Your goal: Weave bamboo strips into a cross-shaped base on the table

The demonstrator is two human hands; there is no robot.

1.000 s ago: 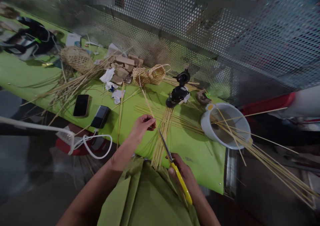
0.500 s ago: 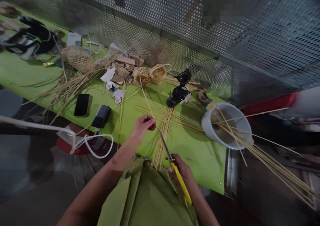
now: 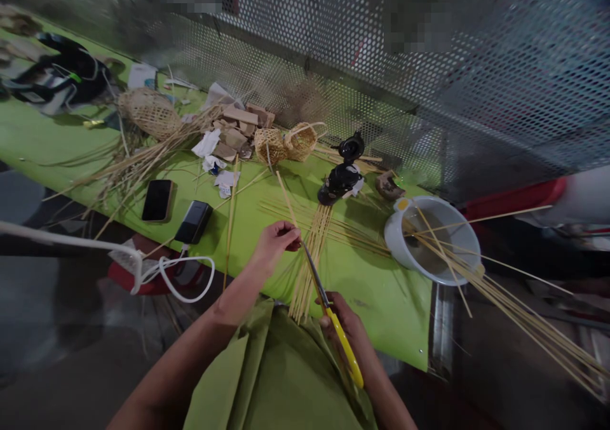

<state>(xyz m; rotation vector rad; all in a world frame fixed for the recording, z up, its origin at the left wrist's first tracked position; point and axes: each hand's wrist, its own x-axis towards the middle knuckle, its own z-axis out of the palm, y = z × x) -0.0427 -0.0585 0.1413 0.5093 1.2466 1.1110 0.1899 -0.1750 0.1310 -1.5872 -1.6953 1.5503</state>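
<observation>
At the bottom centre of the frame a green cloth (image 3: pixel 267 379) lies over the lap. Just above it the right hand (image 3: pixel 355 328) is closed around the yellow handles of a pair of scissors (image 3: pixel 317 277), whose blades point up and left, their tip just beside the left hand (image 3: pixel 275 242). The left hand's fingers pinch one thin cane strip (image 3: pixel 286 196), which slants up toward the small woven baskets (image 3: pixel 286 143). A bundle of cane strips (image 3: pixel 312 252) lies on the green table (image 3: pixel 381 303) between the hands. At mid-left are a power bank (image 3: pixel 193 221) and a phone (image 3: pixel 157 200); at right is a white basin (image 3: pixel 431 239) with long strips across it. Beyond the bundle sits a black tool (image 3: pixel 340 179), and a perforated metal panel (image 3: pixel 429 68) fills the top.
</observation>
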